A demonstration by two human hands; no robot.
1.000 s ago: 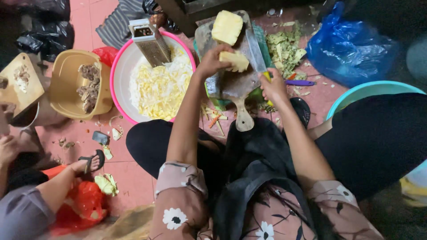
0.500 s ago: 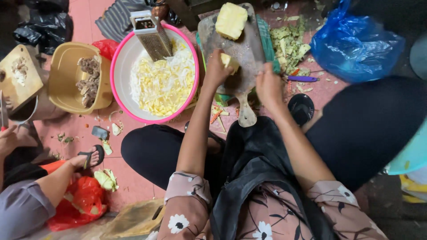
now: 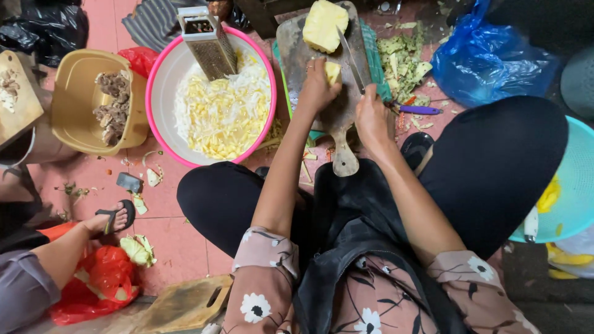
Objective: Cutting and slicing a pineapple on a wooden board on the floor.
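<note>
I sit on the floor over a dark wooden cutting board (image 3: 291, 43). My left hand (image 3: 317, 86) presses a small yellow piece of fruit (image 3: 333, 72) against the board. My right hand (image 3: 370, 114) grips a knife (image 3: 350, 57) whose blade points away from me, right beside that piece. A larger yellow chunk (image 3: 325, 25) lies at the far end of the board.
A pink-rimmed basin (image 3: 162, 93) with yellow shreds and a metal box grater (image 3: 208, 41) stands to the left. Beyond it is a tan tub (image 3: 74, 99). Green peelings (image 3: 402, 62), a purple-handled tool (image 3: 414, 109), a blue bag (image 3: 489, 59) and a teal basin (image 3: 572, 179) are on the right. Another person's foot (image 3: 108, 219) is lower left.
My left hand brought the small yellow piece down from above the board and now holds it flat there. My right hand moved up and closed on the knife beside it.
</note>
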